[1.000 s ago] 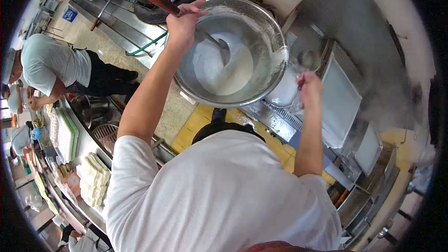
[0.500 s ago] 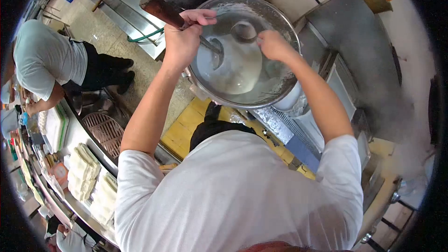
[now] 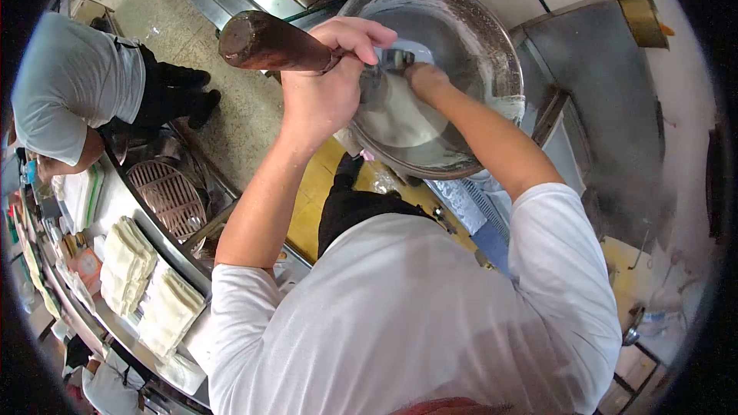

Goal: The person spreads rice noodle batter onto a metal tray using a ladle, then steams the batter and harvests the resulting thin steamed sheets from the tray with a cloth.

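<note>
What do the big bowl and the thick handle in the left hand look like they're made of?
The bowl looks like stainless steel: grey, shiny, thin rolled rim, dusted white inside. The handle in the left hand looks like wood: dark brown, matt, with a worn rounded end, though a coating can't be ruled out.

Steel counter (image 3: pixel 123 200) runs down the left. Cloth stacks (image 3: pixel 127 265) on it, round rack (image 3: pixel 169 198) at its right edge. Speckled floor (image 3: pixel 231 115) right of it, yellow board (image 3: pixel 307 200) beyond.
</note>
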The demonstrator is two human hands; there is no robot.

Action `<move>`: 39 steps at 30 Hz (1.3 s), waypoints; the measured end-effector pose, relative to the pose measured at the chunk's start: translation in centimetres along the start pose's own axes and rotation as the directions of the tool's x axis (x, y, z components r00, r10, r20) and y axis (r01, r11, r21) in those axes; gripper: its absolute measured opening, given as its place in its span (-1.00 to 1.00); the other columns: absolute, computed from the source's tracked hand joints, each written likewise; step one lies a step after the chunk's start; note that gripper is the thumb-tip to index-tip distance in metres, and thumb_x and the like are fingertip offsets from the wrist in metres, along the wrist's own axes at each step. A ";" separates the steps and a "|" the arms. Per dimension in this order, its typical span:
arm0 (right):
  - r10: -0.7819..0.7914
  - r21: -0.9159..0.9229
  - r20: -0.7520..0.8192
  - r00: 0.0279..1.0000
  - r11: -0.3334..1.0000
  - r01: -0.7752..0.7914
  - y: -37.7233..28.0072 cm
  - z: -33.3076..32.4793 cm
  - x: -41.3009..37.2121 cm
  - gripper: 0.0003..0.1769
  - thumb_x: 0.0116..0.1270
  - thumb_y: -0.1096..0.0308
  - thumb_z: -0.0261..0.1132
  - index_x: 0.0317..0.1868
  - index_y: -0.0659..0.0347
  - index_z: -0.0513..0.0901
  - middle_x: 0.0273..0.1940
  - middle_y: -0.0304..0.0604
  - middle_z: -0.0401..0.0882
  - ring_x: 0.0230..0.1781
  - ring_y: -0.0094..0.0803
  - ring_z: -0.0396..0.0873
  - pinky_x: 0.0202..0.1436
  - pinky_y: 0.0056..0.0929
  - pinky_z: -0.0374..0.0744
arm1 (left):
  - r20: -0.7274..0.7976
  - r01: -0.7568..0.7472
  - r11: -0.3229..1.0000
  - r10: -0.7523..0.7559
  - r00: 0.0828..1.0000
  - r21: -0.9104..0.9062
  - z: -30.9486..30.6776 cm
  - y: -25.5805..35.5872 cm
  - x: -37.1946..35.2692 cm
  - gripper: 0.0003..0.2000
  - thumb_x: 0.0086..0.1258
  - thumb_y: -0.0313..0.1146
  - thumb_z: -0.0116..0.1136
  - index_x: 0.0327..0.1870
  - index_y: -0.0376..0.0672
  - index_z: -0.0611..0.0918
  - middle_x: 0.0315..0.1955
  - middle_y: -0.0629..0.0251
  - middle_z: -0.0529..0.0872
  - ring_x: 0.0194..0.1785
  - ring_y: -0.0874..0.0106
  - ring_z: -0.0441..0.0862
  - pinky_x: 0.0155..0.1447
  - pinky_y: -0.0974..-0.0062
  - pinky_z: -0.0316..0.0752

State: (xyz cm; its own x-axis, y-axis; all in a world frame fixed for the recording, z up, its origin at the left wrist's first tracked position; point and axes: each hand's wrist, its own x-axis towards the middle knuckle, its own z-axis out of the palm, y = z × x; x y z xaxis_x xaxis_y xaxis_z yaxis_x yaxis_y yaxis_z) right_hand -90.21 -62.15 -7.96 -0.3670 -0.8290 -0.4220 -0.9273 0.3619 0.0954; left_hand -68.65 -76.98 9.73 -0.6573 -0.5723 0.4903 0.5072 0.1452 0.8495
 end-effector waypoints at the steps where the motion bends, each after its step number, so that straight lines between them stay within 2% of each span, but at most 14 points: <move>1: 0.001 -0.003 -0.002 1.000 1.000 -0.001 -0.3 0.9 0.0 -0.71 0.41 0.45 0.10 0.02 0.28 0.68 0.09 0.06 0.69 0.07 -0.04 0.70 0.06 -0.05 0.68 | 0.000 -0.021 1.000 0.021 1.000 -0.005 0.0 0.0 0.0 -0.75 0.17 -0.87 -0.02 -0.40 -0.25 0.56 -0.19 0.14 0.80 -0.08 0.35 0.74 0.08 0.43 0.63; 6: -0.217 -0.058 0.313 0.925 0.967 0.246 -4.3 -2.2 -1.6 -0.79 0.08 0.51 0.33 -0.24 0.33 0.75 -0.20 0.06 0.77 -0.12 -0.07 0.76 -0.08 -0.17 0.71 | -0.001 -0.047 0.998 0.047 0.999 0.045 0.1 0.2 0.6 -0.76 0.16 -0.86 -0.02 -0.43 -0.25 0.55 -0.19 0.16 0.80 -0.10 0.37 0.73 0.07 0.44 0.62; 7: -0.216 -0.062 0.308 0.926 0.967 0.246 -4.5 -1.3 -1.2 -0.79 0.08 0.51 0.33 -0.24 0.33 0.75 -0.20 0.06 0.77 -0.12 -0.07 0.76 -0.08 -0.17 0.71 | -0.009 -0.047 0.998 0.047 0.999 0.034 0.1 0.2 0.8 -0.76 0.15 -0.86 -0.03 -0.43 -0.25 0.55 -0.20 0.17 0.80 -0.10 0.38 0.73 0.07 0.45 0.61; 9: -0.097 0.031 0.587 0.804 0.995 0.097 -4.8 1.5 -0.5 -0.81 -0.06 0.51 0.39 -0.36 0.37 0.74 -0.38 0.06 0.75 -0.31 -0.06 0.77 -0.19 -0.20 0.72 | -0.015 -0.015 1.000 0.015 1.000 0.021 0.2 0.2 1.0 -0.74 0.14 -0.88 -0.03 -0.42 -0.25 0.54 -0.17 0.12 0.79 -0.06 0.34 0.72 0.11 0.41 0.59; 13: -0.262 0.340 0.761 0.593 0.940 -0.021 -2.7 2.0 -1.6 -0.83 0.20 0.48 0.37 -0.20 0.31 0.76 -0.41 -0.08 0.72 -0.43 -0.30 0.68 -0.42 -0.35 0.59 | -0.029 0.063 0.998 -0.063 0.998 0.002 0.3 -0.9 1.2 -0.74 0.14 -0.90 -0.03 -0.39 -0.25 0.54 -0.14 0.06 0.78 -0.01 0.29 0.72 0.14 0.37 0.57; 14: -0.257 0.343 0.756 0.602 0.939 -0.030 -1.7 1.9 -2.2 -0.83 0.20 0.48 0.37 -0.20 0.31 0.76 -0.41 -0.08 0.72 -0.43 -0.30 0.68 -0.42 -0.35 0.59 | -0.016 0.056 0.998 -0.056 0.998 -0.001 0.3 -1.4 1.3 -0.74 0.14 -0.90 -0.03 -0.39 -0.25 0.54 -0.14 0.06 0.78 -0.01 0.29 0.72 0.14 0.37 0.57; 16: -0.299 0.646 0.738 0.605 0.574 -0.503 -0.3 0.2 -4.2 -0.82 0.31 0.58 0.24 -0.10 0.32 0.70 -0.42 -0.17 0.67 -0.47 -0.39 0.59 -0.48 -0.41 0.51 | -0.064 0.091 0.994 -0.095 0.993 -0.068 0.6 -2.5 1.5 -0.75 0.14 -0.87 -0.07 -0.39 -0.28 0.56 -0.19 0.11 0.78 -0.05 0.37 0.72 0.11 0.46 0.60; 21: -0.362 0.756 0.607 0.708 0.537 -0.374 -0.3 -6.0 -9.3 -0.81 0.37 0.60 0.18 -0.06 0.33 0.66 -0.41 -0.21 0.62 -0.50 -0.46 0.50 -0.46 -0.43 0.46 | -0.049 0.184 0.982 -0.186 0.981 -0.042 -0.5 -3.5 1.6 -0.75 0.14 -0.85 0.00 -0.26 -0.30 0.59 -0.08 0.09 0.77 0.06 0.33 0.70 0.21 0.44 0.53; 23: -0.342 0.774 0.562 0.753 0.539 -0.333 0.2 -8.2 -11.1 -0.83 0.37 0.58 0.18 -0.09 0.33 0.66 -0.41 -0.21 0.62 -0.50 -0.49 0.48 -0.45 -0.45 0.44 | -0.057 0.126 0.969 -0.117 0.992 0.210 -1.4 -4.2 1.4 -0.76 0.15 -0.80 0.07 -0.21 -0.29 0.61 0.02 0.09 0.74 0.13 0.29 0.68 0.25 0.43 0.50; 29: -0.290 0.870 0.409 0.865 0.408 -0.275 3.0 -14.5 -18.0 -0.82 0.24 0.55 0.24 -0.15 0.35 0.67 -0.41 -0.26 0.61 -0.48 -0.58 0.47 -0.41 -0.52 0.44 | -0.158 0.370 0.882 -0.337 0.928 0.292 -2.9 -4.2 -0.5 -0.61 0.23 -0.60 0.30 0.11 -0.29 0.58 0.33 0.04 0.49 0.26 0.30 0.56 0.19 0.41 0.56; 33: -0.175 0.906 0.345 0.922 0.318 -0.279 6.0 -15.7 -23.3 -0.78 0.18 0.52 0.25 -0.15 0.36 0.67 -0.46 -0.31 0.58 -0.49 -0.63 0.46 -0.42 -0.57 0.41 | -0.148 0.315 0.881 -0.280 0.948 0.353 -2.7 -4.1 -2.5 -0.51 0.39 -0.50 0.30 0.32 -0.32 0.45 0.34 0.06 0.47 0.19 0.34 0.61 0.19 0.42 0.55; 36: -0.051 0.940 0.322 0.945 0.137 -0.313 8.1 -15.6 -27.7 -0.82 0.21 0.57 0.23 -0.16 0.34 0.64 -0.47 -0.34 0.54 -0.55 -0.64 0.42 -0.46 -0.60 0.36 | -0.088 0.274 0.948 -0.263 0.961 0.163 -5.3 -8.0 -5.6 -0.44 0.47 -0.56 0.16 0.49 -0.27 0.33 0.05 0.30 0.59 -0.11 0.55 0.55 -0.05 0.59 0.48; 38: 0.025 0.939 0.334 0.942 0.079 -0.335 9.7 -14.8 -30.8 -0.83 0.23 0.53 0.23 -0.17 0.33 0.65 -0.48 -0.35 0.55 -0.55 -0.65 0.41 -0.46 -0.60 0.35 | -0.182 0.224 0.942 -0.182 0.966 0.251 -7.1 -10.7 -7.6 -0.54 0.64 -0.36 -0.01 0.48 -0.29 0.32 0.22 0.13 0.52 0.20 0.37 0.53 0.30 0.41 0.42; 39: 0.072 0.937 0.344 0.936 0.037 -0.347 10.6 -14.3 -32.5 -0.84 0.26 0.49 0.23 -0.19 0.32 0.66 -0.48 -0.36 0.56 -0.54 -0.67 0.40 -0.45 -0.61 0.35 | -0.312 0.355 0.929 -0.310 0.898 0.101 -7.6 -11.2 -8.8 -0.55 0.70 -0.20 -0.10 0.42 -0.33 0.37 0.31 0.05 0.47 0.39 0.26 0.44 0.47 0.26 0.32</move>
State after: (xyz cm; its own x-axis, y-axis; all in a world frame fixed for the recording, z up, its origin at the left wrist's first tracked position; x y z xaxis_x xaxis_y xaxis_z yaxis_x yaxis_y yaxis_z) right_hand -89.10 -37.45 19.68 -0.3853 -0.6035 -0.6980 0.1621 0.7004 -0.6951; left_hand -64.28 -79.71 -5.58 -0.5732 -0.8111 0.1165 0.1813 0.0131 0.9833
